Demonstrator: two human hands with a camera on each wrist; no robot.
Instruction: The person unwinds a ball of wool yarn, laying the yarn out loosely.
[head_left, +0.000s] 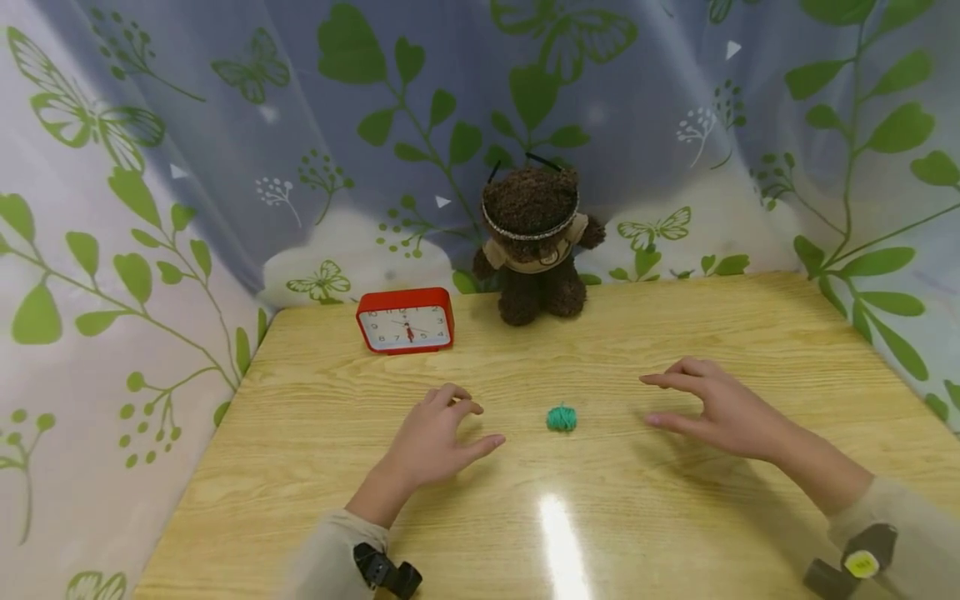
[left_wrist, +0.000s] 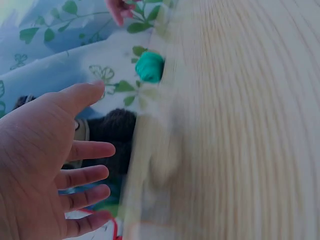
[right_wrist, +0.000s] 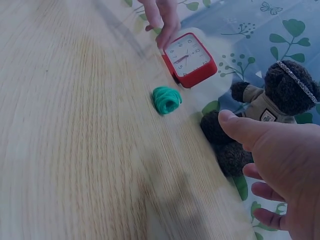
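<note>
A: Where is the green yarn bundle (head_left: 561, 418) placed, and is it gripped?

B: It is not gripped. It is set on the surface (head_left: 480, 542), between the left hand (head_left: 442, 437) and the right hand (head_left: 720, 412), and is touched by neither. In both hands the grip is relaxed, with fingers loosely spread and nothing held.

A: What could go wrong from here?

B: Since the bundle is small and rounded, it could be rolled if it were nudged from one side only. Its winding could be loosened if a strand were caught by a fingertip. If it were approached from both sides at once, fingers might be knocked together over so small a thing.

A: And what else is found around it?

B: A red clock (head_left: 405, 321) is stood at the far left, beyond the left hand. A brown teddy bear (head_left: 534, 250) is seated at the far edge, backed by a patterned cloth (head_left: 420, 183). The bundle is blocked by neither from the near side, though the clock might be brushed if the left hand were swung far. A streak of glare is seen on the near part.
</note>
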